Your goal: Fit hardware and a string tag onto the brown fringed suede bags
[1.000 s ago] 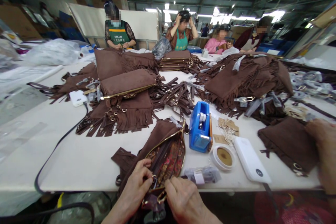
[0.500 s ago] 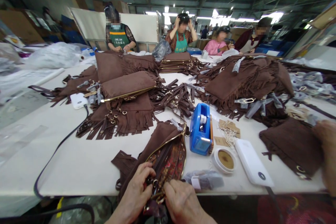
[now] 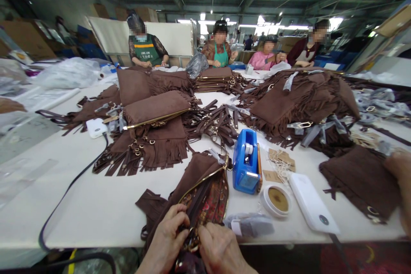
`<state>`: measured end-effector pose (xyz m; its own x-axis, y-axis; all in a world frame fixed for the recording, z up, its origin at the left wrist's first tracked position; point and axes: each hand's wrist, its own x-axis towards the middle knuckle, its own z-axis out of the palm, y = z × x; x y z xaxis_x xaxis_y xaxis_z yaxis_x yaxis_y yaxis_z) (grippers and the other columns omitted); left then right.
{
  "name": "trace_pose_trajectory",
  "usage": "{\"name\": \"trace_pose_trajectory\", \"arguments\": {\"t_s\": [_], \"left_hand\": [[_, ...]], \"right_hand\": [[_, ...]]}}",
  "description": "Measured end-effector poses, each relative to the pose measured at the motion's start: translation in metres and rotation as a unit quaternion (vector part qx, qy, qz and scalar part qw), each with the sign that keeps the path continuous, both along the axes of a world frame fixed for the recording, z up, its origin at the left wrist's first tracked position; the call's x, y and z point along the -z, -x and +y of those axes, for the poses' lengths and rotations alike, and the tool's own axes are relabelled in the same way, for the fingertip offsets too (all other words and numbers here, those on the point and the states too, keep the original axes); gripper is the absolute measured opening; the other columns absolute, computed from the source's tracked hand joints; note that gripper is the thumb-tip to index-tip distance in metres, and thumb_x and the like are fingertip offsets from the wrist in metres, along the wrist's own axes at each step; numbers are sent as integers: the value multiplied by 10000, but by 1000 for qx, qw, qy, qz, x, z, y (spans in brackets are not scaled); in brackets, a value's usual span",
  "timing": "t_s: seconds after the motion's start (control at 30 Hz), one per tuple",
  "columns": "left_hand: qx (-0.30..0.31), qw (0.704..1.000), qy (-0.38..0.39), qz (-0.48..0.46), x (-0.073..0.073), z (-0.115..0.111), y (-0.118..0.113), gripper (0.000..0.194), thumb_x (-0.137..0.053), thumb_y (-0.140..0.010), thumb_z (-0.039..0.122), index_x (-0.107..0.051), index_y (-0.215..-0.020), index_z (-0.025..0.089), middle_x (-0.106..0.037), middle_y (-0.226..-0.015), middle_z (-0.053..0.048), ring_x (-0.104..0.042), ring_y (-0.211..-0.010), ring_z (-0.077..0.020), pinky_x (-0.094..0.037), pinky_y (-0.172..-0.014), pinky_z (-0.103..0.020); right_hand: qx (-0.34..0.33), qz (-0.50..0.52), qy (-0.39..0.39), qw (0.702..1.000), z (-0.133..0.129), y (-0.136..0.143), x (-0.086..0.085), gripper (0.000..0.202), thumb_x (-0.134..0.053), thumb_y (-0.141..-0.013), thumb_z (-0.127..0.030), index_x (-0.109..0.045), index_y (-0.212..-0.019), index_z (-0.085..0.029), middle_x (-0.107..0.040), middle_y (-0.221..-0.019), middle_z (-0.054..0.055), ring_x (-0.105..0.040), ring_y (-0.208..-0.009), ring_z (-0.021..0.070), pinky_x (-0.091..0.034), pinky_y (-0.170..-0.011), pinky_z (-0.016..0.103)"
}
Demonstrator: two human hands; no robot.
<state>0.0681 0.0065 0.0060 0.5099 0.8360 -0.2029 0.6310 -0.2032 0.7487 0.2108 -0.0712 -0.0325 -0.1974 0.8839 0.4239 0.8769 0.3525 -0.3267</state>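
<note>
An unzipped brown bag (image 3: 195, 171) with a red floral lining lies at the table's front edge. My left hand (image 3: 168, 235) is closed at the bag's near left side, fingers bent into the opening. On the other side of the opening, my right hand (image 3: 221, 244) is closed with its fingers curled down. Between them show metal rings and dark strap parts; exactly what each hand pinches is hidden. A plastic-wrapped dark item (image 3: 252, 225) lies just right of the bag.
A blue tape dispenser (image 3: 246, 160), a round tub (image 3: 276, 200) and a white power bank (image 3: 313, 203) stand to the right. Fringed brown bags (image 3: 157, 105) are piled behind. Another person's hand (image 3: 401, 171) touches a brown bag at far right. Several people sit opposite.
The view has shifted slightly. Both my hands remain at the bag opening, a little closer together. Opposite, a person has lowered their hands from their head. Something brown has appeared at the far left edge.
</note>
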Motion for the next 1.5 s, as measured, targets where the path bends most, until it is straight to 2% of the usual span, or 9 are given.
{"name": "trace_pose_trajectory", "arguments": {"t_s": [0.2,0.4,0.6,0.73,0.83,0.97,1.17,1.4,1.5], "left_hand": [[24,999,-6,26,0,1,-3,179,-432,-589,72,-552,-574,204,-553,-1092,-85,-489,-1101,-248,-394,-949,-404],[0,1000,-20,-10,2,-2,-2,126,-410,-623,116,-475,-561,205,-578,-1011,-104,-515,-1056,-256,-430,-882,-392],[-39,998,-33,-46,9,-4,7,128,-421,-718,207,-486,-608,208,-574,-1055,-84,-543,-1007,-239,-429,-889,-386],[-55,995,-73,-48,15,-6,14,172,-413,-789,251,-515,-655,216,-586,-1044,-59,-563,-970,-213,-458,-845,-352],[-45,982,-182,-8,15,-7,18,169,-429,-813,257,-565,-716,233,-615,-1001,-38,-560,-939,-215,-450,-803,-351],[5,948,-317,16,6,-9,17,134,-460,-822,217,-583,-775,242,-644,-936,-13,-570,-883,-192,-414,-747,-312],[60,945,-323,14,-12,-9,10,160,-424,-853,167,-547,-765,218,-629,-885,4,-551,-751,-143,-386,-673,-269],[76,956,-279,41,-14,-5,5,152,-430,-860,185,-501,-730,215,-585,-705,43,-491,-621,-140,-358,-597,-261],[78,963,-249,67,-19,-6,0,150,-443,-849,183,-505,-718,218,-574,-673,47,-486,-611,-146,-353,-583,-263]], "right_hand": [[6,19,-6,1000,1,2,3,121,-412,-740,-88,-500,-761,-170,-528,-634,34,-502,-520,178,-324,-449,280],[-14,27,122,992,4,-8,-29,142,-431,-730,-65,-507,-797,-163,-564,-747,59,-543,-637,191,-395,-545,274],[-23,28,157,987,5,-19,-46,426,-425,-728,-27,-439,-1148,-102,-576,-878,95,-553,-763,208,-444,-650,287],[5,119,166,979,0,-32,-44,263,-388,-782,-43,-528,-979,-149,-590,-806,65,-551,-704,181,-439,-623,266],[17,276,198,940,-1,-40,-46,220,-359,-851,-111,-562,-884,-188,-604,-764,25,-567,-692,148,-443,-628,240],[-8,503,295,812,7,-37,-42,147,-453,-812,-215,-593,-822,-173,-599,-662,-2,-567,-531,111,-444,-500,198],[-9,684,341,645,15,-23,-30,292,-700,-679,-393,-631,-767,-123,-649,-684,46,-603,-526,114,-458,-486,189],[-35,738,332,586,13,-17,-21,334,-812,-566,-311,-667,-816,-142,-670,-752,53,-630,-630,145,-476,-587,228],[7,699,319,640,15,-16,-18,252,-740,-662,-373,-688,-780,-156,-630,-644,27,-577,-556,120,-440,-541,218]]}}
